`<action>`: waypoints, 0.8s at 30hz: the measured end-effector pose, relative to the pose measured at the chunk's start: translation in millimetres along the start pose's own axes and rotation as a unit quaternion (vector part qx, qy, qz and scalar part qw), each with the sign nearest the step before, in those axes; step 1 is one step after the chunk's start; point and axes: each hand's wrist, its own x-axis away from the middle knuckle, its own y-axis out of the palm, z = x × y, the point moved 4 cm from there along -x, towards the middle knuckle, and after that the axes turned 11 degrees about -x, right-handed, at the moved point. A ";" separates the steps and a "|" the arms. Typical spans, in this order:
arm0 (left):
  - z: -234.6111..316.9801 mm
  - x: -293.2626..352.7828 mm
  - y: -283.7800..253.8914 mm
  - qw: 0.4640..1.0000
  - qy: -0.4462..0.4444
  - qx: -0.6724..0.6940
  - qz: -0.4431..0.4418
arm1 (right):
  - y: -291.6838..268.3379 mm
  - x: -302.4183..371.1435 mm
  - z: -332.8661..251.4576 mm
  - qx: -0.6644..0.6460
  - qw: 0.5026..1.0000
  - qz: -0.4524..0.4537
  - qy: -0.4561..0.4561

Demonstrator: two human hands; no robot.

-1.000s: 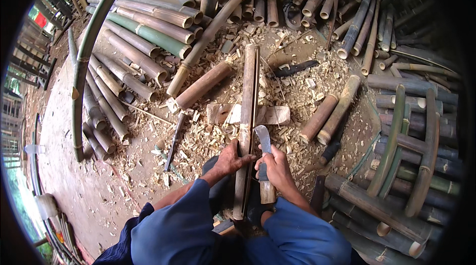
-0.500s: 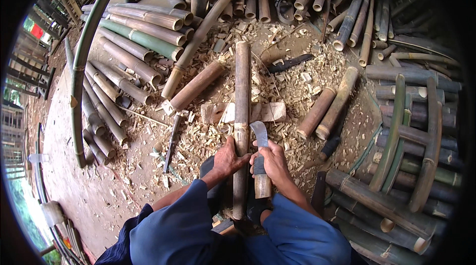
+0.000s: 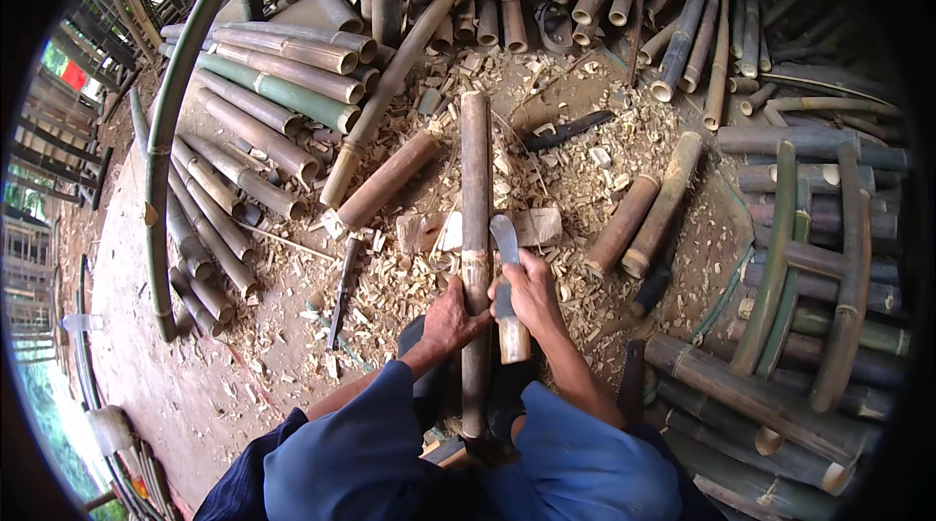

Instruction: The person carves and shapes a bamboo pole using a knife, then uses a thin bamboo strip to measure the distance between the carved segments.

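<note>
A brown bamboo pole [image 3: 475,165] points straight away from me, lying across a pale wooden block [image 3: 419,231]. Its near end comes down between my legs. My left hand [image 3: 450,318] is closed round the pole from the left, the thumb reaching over its top. Just right of the pole, my right hand [image 3: 530,287] grips a billhook knife [image 3: 506,238] by its dark-wrapped handle, whose pale wooden butt sticks out toward me. The curved blade points away, close beside the pole; whether it touches cannot be told.
Wood chips cover the ground around the block. Cut bamboo lengths [image 3: 395,177] lie left of it, others [image 3: 624,226] to the right. A saw-like blade [image 3: 343,292] lies at left, a dark sheath-like piece [image 3: 568,130] beyond. Bamboo frames [image 3: 775,263] and stacked poles fill the right side.
My right hand and the knife have moved slightly away from me along the pole, and the blade has turned more upright. My left hand keeps its hold, having shifted little.
</note>
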 end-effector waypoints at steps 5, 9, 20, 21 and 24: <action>-1.4 0.6 0.7 1.000 -0.004 -0.005 0.002 | -0.8 -2.5 -2.4 -0.041 0.999 -0.014 -0.029; -1.8 2.4 -1.5 1.000 -0.018 -0.003 -0.017 | 1.5 -17.2 -12.5 -0.051 0.998 -0.013 0.019; 1.4 0.3 -2.4 1.000 0.005 -0.012 -0.001 | 7.2 -66.1 -44.4 -0.017 0.999 -0.016 -0.044; 0.6 1.0 -1.1 1.000 0.007 -0.014 0.003 | 7.8 -69.3 -45.9 -0.014 0.999 -0.019 -0.049; -4.4 0.7 1.5 1.000 -0.009 -0.012 -0.007 | 14.0 -85.8 -57.2 -0.027 0.997 -0.032 -0.069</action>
